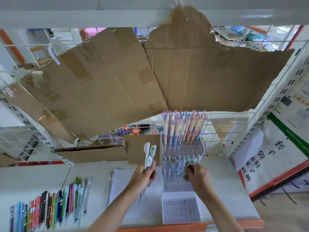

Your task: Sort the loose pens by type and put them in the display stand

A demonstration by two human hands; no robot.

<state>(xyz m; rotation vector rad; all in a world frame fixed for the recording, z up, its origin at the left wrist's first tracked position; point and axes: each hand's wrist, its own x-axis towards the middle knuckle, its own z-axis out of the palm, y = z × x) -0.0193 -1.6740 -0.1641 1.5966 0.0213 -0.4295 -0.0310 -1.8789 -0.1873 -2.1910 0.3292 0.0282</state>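
Note:
A clear tiered display stand (182, 205) sits on the white shelf, right of centre. Its back tier holds several pastel antler-topped pens (184, 126), and its middle tier holds several pale blue pens (173, 162). My left hand (143, 176) grips a small bunch of white pens with round tops (148, 154), upright, just left of the stand. Over the middle tier, my right hand (197, 176) pinches one pen with a pale green top (192, 161). Many loose coloured pens (48, 208) lie in a row at the shelf's front left.
Torn cardboard sheets (117, 84) hang on the wire grid behind the shelf. A cardboard piece (93, 153) lies at the shelf's back. A white sheet (120, 180) lies under my left hand. A sign with printed characters (267, 158) leans at the right.

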